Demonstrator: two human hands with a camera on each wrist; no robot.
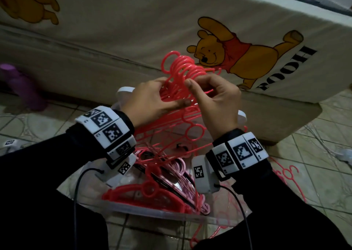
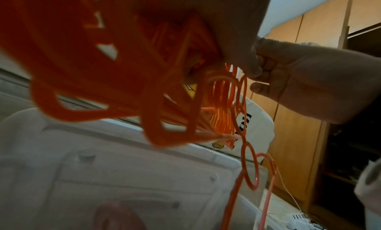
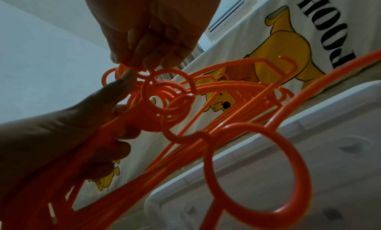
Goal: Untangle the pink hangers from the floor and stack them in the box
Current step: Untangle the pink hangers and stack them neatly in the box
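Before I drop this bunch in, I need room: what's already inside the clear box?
Inside the clear plastic box lie red-pink hangers and paler pink hangers, stacked. The wrists and the held hanger bunch cover the box's far part.

- The head view is dim and flat, with dark corners and the black sleeves nearly lost in shadow.
- Straight lines bow toward its edges.
- In both wrist views the pink hangers read orange, and the close ones smear out of focus.
- There the hands sit backlit, almost silhouettes against a pale wall.
- Noise grains the darker patches.
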